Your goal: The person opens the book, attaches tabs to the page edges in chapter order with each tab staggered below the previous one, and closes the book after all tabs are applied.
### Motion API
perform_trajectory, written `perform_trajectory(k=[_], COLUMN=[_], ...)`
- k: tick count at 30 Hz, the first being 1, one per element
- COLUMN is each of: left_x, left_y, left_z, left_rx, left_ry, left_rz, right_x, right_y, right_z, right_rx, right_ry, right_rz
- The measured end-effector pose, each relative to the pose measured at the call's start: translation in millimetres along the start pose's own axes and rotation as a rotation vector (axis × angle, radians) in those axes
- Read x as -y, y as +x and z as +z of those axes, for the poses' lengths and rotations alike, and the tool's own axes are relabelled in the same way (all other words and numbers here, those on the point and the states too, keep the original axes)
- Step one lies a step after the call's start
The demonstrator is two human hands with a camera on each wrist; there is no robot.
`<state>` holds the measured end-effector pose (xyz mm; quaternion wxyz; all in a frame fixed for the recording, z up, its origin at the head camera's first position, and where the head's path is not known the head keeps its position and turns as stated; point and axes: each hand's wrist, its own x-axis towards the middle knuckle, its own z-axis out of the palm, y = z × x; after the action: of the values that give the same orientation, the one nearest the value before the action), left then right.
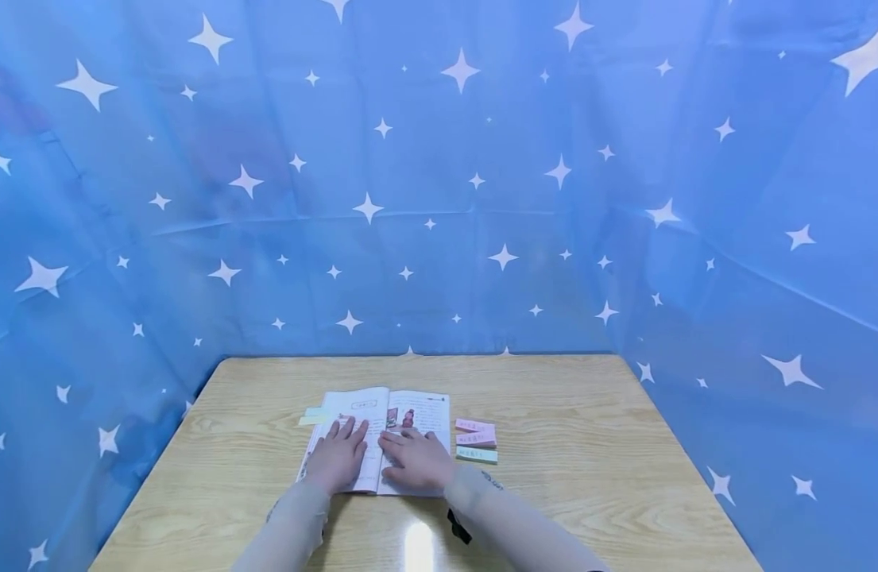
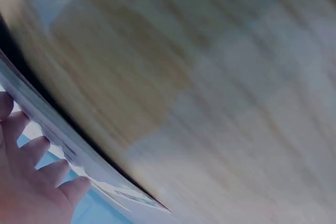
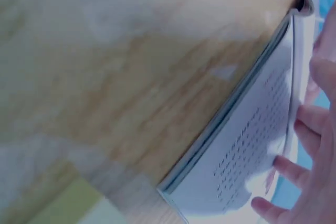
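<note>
An open book (image 1: pixel 424 405) lies on the wooden table, with printed text and a small coloured picture on its right page. My left hand (image 1: pixel 336 457) rests on the left page, fingers spread and pointing toward the far edge. On the right page lies my right hand (image 1: pixel 415 459), its fingertips reaching toward the centre fold. In the left wrist view, the spread fingers (image 2: pixel 50 171) show over the book's edge. The right wrist view shows the book's page block (image 3: pixel 247 129) from the side, with the right fingertips (image 3: pixel 286 169) on the page.
Pale sticky tabs (image 1: pixel 314 416) stick out from the book's left edge. Right of the book lie pink sticky-note pads (image 1: pixel 476 433) and a green one (image 1: pixel 477 455), with handwriting on them. The wooden table (image 1: pixel 589 445) ends at a blue curtain (image 1: pixel 439 278) with white stars.
</note>
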<state>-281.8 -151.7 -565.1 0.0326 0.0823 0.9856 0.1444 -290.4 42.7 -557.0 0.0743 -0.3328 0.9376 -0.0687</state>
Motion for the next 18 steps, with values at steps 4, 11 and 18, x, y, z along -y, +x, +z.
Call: perform_trajectory(k=[4,11,18], left_x=[1.2,0.2,0.7], left_y=[0.5,1.3,2.4], left_z=[0.4,5.4,8.1], left_rx=[0.038,0.025,0.002], left_ry=[-0.013,-0.004,-0.023], left_rz=[-0.007,0.005,0.004], right_x=[-2.5,3.3,1.8], right_y=[5.4,11.8,22.6], right_z=[-0.6,-8.6,-8.1], right_rx=[0.004,0.020,0.035], right_ry=[-0.005,0.004,0.020], right_rz=[0.014,0.083,0.157])
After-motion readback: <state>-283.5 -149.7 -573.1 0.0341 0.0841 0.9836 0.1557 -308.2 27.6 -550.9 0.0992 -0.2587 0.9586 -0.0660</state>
